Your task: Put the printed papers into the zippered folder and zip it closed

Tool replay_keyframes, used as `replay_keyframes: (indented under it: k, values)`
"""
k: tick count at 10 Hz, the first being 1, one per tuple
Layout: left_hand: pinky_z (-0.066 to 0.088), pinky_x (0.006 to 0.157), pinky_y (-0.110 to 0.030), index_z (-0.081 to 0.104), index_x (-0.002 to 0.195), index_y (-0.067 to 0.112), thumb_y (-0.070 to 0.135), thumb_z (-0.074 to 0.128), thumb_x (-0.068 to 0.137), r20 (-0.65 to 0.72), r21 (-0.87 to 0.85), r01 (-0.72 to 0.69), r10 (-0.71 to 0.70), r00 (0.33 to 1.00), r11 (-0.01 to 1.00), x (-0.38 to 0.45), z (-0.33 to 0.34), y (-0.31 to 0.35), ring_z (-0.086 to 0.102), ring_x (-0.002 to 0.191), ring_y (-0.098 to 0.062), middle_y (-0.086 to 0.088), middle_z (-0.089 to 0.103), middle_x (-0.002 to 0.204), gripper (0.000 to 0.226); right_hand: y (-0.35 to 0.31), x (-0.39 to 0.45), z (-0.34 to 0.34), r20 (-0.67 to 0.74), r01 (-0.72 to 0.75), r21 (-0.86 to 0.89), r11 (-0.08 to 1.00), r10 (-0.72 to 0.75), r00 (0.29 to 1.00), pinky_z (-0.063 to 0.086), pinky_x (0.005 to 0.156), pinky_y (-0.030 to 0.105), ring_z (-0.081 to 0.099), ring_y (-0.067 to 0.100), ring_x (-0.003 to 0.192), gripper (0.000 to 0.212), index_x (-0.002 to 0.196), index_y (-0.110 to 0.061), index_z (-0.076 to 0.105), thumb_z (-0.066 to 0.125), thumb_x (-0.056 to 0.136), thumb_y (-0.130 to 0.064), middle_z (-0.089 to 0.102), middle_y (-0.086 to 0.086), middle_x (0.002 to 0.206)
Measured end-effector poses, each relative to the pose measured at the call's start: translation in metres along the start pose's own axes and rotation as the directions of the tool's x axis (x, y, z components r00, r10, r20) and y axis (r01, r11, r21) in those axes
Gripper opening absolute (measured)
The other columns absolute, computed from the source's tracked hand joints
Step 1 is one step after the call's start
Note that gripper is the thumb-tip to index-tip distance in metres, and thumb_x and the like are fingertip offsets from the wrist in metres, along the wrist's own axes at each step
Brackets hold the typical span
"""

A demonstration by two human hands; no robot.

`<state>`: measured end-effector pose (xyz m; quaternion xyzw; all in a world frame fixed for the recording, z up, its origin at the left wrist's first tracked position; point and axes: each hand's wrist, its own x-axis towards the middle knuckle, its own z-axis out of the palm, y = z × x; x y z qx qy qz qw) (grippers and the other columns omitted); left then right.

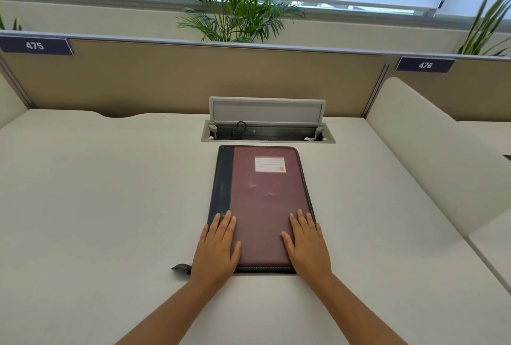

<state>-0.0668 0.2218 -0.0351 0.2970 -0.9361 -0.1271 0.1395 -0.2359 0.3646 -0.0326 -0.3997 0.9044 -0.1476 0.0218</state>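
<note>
A maroon zippered folder (262,201) with a dark navy spine strip and a white label lies flat and closed on the white desk (96,192). My left hand (217,248) rests palm down on its near left corner, fingers spread. My right hand (307,245) lies flat on the near right corner the same way. A dark zipper pull tab (181,268) sticks out on the desk just left of my left wrist. No printed papers are visible.
Behind the folder, an open cable hatch (266,129) with its lid raised sits in the desk. Tan partition panels (179,79) close off the back, and a white side divider (431,156) stands at right. Plants rise behind the partition.
</note>
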Motion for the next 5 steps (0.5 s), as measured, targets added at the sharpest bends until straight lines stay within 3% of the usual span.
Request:
replay_keyframes:
  k: [1, 2, 4, 5]
  values:
    - [-0.003, 0.117, -0.031, 0.012, 0.146, 0.019, 0.052, 0.010, 0.085, -0.014, -0.006, -0.001, 0.001, 1.000, 1.000, 0.001, -0.002, 0.001, 0.001, 0.144, -0.017, 0.008, 0.004, 0.153, 0.069, -0.001, 0.000, -0.001, 0.001, 0.003, 0.006, 1.000, -0.003, 1.000, -0.006, 0.114, 0.030, 0.001, 0.016, 0.145, 0.059, 0.147, -0.022, 0.011, 0.023, 0.096, -0.050, 0.009, -0.002, 0.157]
    - [-0.012, 0.114, -0.028, 0.013, 0.146, 0.018, 0.057, 0.012, 0.088, -0.050, 0.061, -0.027, 0.030, 0.998, 0.998, 0.006, -0.014, 0.003, 0.001, 0.144, -0.022, 0.005, 0.005, 0.153, 0.070, -0.002, 0.001, -0.006, -0.013, 0.021, 0.024, 1.000, -0.020, 1.000, -0.006, 0.115, 0.030, -0.001, 0.015, 0.145, 0.063, 0.147, -0.021, 0.009, 0.025, 0.095, -0.052, 0.006, -0.003, 0.158]
    - [-0.007, 0.114, -0.033, 0.011, 0.146, 0.015, 0.058, 0.002, 0.090, -0.174, 0.130, -0.055, 0.077, 0.982, 0.990, 0.034, -0.047, 0.006, -0.019, 0.141, -0.010, -0.001, 0.006, 0.154, 0.070, -0.014, 0.015, -0.032, -0.152, 0.091, -0.023, 0.996, -0.093, 0.984, -0.010, 0.114, 0.031, -0.016, 0.014, 0.141, 0.069, 0.146, -0.021, -0.002, 0.023, 0.092, -0.056, -0.006, -0.003, 0.156]
    - [-0.009, 0.114, -0.034, 0.008, 0.146, 0.016, 0.057, 0.002, 0.090, -0.199, 0.150, -0.037, 0.067, 0.978, 0.988, 0.055, -0.069, 0.009, -0.019, 0.142, -0.012, -0.002, 0.003, 0.155, 0.069, -0.020, 0.030, -0.052, -0.180, 0.117, -0.094, 0.989, -0.133, 0.975, -0.015, 0.115, 0.033, -0.022, 0.014, 0.140, 0.072, 0.142, -0.024, -0.015, 0.009, 0.086, -0.063, -0.015, -0.005, 0.154]
